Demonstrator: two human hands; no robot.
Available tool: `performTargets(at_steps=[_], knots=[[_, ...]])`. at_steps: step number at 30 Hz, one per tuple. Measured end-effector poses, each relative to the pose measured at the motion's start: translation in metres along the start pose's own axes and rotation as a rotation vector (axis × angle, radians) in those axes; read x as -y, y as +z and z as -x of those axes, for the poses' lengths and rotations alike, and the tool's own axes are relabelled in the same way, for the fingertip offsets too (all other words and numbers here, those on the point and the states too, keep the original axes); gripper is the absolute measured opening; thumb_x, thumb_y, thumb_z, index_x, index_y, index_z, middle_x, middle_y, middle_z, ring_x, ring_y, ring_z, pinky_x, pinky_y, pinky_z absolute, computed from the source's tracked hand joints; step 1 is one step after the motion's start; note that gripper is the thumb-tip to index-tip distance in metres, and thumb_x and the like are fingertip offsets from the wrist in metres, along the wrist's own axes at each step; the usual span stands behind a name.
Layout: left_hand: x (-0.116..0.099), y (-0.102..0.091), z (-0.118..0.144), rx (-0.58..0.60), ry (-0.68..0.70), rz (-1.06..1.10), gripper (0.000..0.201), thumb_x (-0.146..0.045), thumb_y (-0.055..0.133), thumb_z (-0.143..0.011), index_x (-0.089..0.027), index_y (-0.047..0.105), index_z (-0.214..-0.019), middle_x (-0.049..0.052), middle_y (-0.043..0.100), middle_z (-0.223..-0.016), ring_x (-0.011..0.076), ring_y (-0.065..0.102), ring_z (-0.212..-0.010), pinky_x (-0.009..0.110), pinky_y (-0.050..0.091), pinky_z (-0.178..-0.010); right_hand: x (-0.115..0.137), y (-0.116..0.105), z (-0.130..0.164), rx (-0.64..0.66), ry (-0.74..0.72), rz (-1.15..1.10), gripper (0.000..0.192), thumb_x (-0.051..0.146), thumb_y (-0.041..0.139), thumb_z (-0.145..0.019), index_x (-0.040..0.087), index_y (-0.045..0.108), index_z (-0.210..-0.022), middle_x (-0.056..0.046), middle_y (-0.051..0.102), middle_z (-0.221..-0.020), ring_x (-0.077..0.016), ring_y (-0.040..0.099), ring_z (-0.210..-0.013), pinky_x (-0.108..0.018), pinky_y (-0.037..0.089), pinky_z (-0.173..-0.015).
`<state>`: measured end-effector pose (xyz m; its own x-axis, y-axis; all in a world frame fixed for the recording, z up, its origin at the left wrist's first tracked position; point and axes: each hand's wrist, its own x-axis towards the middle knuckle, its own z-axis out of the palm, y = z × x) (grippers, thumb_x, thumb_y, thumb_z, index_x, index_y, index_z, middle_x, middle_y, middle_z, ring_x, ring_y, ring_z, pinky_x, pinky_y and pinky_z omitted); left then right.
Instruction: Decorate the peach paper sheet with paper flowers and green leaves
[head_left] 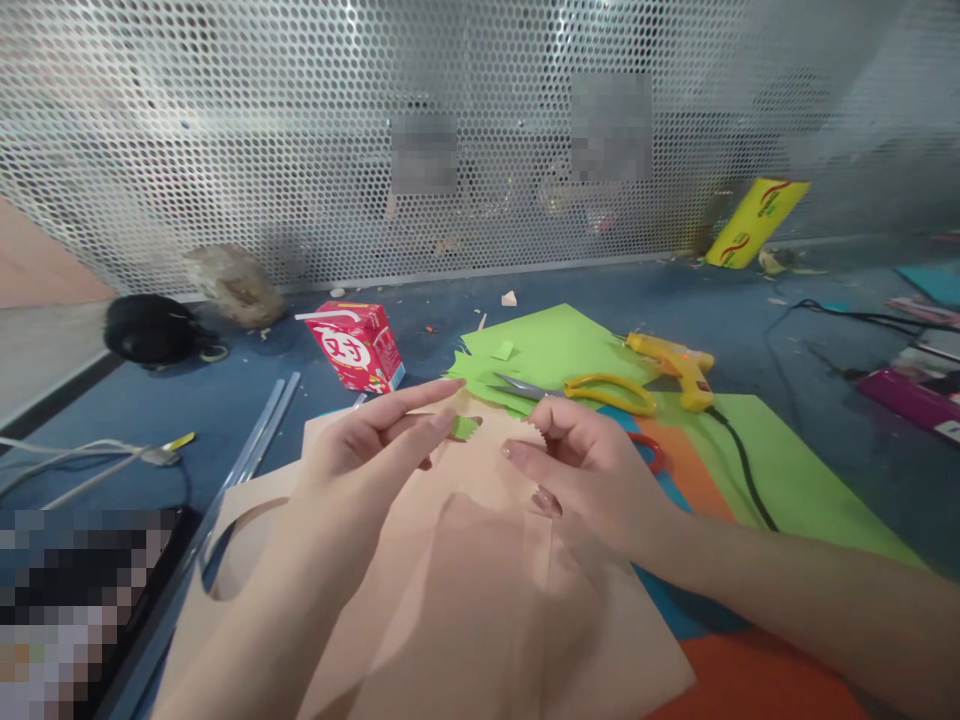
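My left hand (367, 450) pinches a small green paper scrap (464, 427) between thumb and fingertips, with the index finger stretched out above it. My right hand (592, 470) is curled close beside it, its fingers around the zigzag-cut edge of a small peach paper piece (531, 425). Both hands hover over a large peach paper sheet (480, 590) with a round hole cut near its left side. Yellow-handled scissors (592, 390) lie just beyond the hands on a green paper sheet (555, 345).
A yellow glue gun (679, 365) with a black cord lies at the right of the scissors. Orange (690, 470), blue and green sheets are stacked under the peach one. A red carton (358, 345), clear glue sticks (259, 430), a black object (150, 328) and a perforated metal screen (450, 130) stand around.
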<state>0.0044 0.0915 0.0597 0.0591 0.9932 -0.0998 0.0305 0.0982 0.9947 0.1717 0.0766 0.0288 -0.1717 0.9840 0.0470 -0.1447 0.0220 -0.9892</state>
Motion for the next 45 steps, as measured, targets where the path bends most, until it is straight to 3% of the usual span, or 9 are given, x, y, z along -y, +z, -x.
performTargets(at_steps=[13, 18, 22, 27, 32, 38, 45], knots=[[0.0, -0.001, 0.001, -0.022, 0.017, -0.056, 0.031, -0.036, 0.069, -0.068, -0.022, 0.07, -0.095, 0.006, 0.072, -0.082, 0.0199, 0.063, -0.077, 0.033, 0.047, -0.073, 0.0, -0.001, 0.001, -0.005, 0.01, -0.015, 0.032, 0.029, 0.065, -0.077, 0.02, 0.038, -0.063, 0.011, 0.035, -0.052, -0.0027, 0.033, -0.04, -0.016, 0.028, -0.037], [-0.004, 0.005, 0.006, 0.013, 0.031, 0.034, 0.036, -0.033, 0.073, -0.064, -0.021, 0.068, -0.098, 0.004, 0.072, -0.078, 0.0179, 0.064, -0.071, 0.027, 0.049, -0.065, 0.001, -0.001, 0.001, -0.003, -0.003, 0.01, 0.031, 0.031, 0.063, -0.078, 0.02, 0.038, -0.063, 0.01, 0.037, -0.052, -0.0032, 0.036, -0.039, -0.017, 0.03, -0.037], [-0.002, 0.008, 0.007, 0.003, 0.109, -0.066, 0.043, -0.031, 0.077, -0.058, -0.021, 0.067, -0.099, 0.003, 0.071, -0.074, 0.0166, 0.063, -0.067, 0.024, 0.046, -0.058, 0.001, 0.0, 0.001, -0.009, 0.024, -0.004, 0.03, 0.031, 0.064, -0.077, 0.02, 0.039, -0.064, 0.01, 0.036, -0.052, -0.0036, 0.036, -0.04, -0.017, 0.03, -0.038], [0.001, 0.005, 0.004, 0.044, 0.141, -0.131, 0.034, -0.028, 0.075, -0.063, -0.021, 0.065, -0.095, 0.002, 0.069, -0.077, 0.015, 0.062, -0.074, 0.023, 0.047, -0.062, 0.0, 0.001, 0.002, -0.015, 0.043, -0.01, 0.031, 0.029, 0.064, -0.077, 0.02, 0.038, -0.063, 0.01, 0.034, -0.053, -0.0032, 0.033, -0.04, -0.018, 0.027, -0.038], [-0.002, 0.003, 0.004, 0.093, 0.147, -0.227, 0.026, -0.024, 0.069, -0.07, -0.021, 0.063, -0.094, 0.001, 0.066, -0.079, 0.0143, 0.062, -0.071, 0.026, 0.048, -0.066, 0.001, 0.0, 0.003, -0.023, 0.049, 0.038, 0.034, 0.033, 0.066, -0.075, 0.02, 0.037, -0.062, 0.01, 0.032, -0.053, -0.0036, 0.033, -0.04, -0.019, 0.026, -0.039], [0.002, 0.002, 0.005, 0.083, 0.265, -0.242, 0.03, -0.027, 0.066, -0.072, -0.022, 0.062, -0.102, 0.004, 0.067, -0.094, 0.0163, 0.062, -0.078, 0.028, 0.049, -0.067, 0.0, 0.001, 0.002, -0.037, 0.086, 0.057, 0.036, 0.038, 0.068, -0.073, 0.021, 0.039, -0.061, 0.009, 0.035, -0.051, -0.0053, 0.033, -0.04, -0.02, 0.026, -0.039], [-0.002, 0.002, 0.008, 0.084, 0.275, -0.28, 0.025, -0.025, 0.064, -0.071, -0.019, 0.066, -0.096, 0.007, 0.068, -0.086, 0.0182, 0.063, -0.076, 0.031, 0.051, -0.07, -0.002, 0.002, 0.003, -0.044, 0.081, 0.088, 0.038, 0.043, 0.068, -0.071, 0.02, 0.04, -0.061, 0.008, 0.037, -0.049, -0.0056, 0.038, -0.038, -0.02, 0.028, -0.037]])
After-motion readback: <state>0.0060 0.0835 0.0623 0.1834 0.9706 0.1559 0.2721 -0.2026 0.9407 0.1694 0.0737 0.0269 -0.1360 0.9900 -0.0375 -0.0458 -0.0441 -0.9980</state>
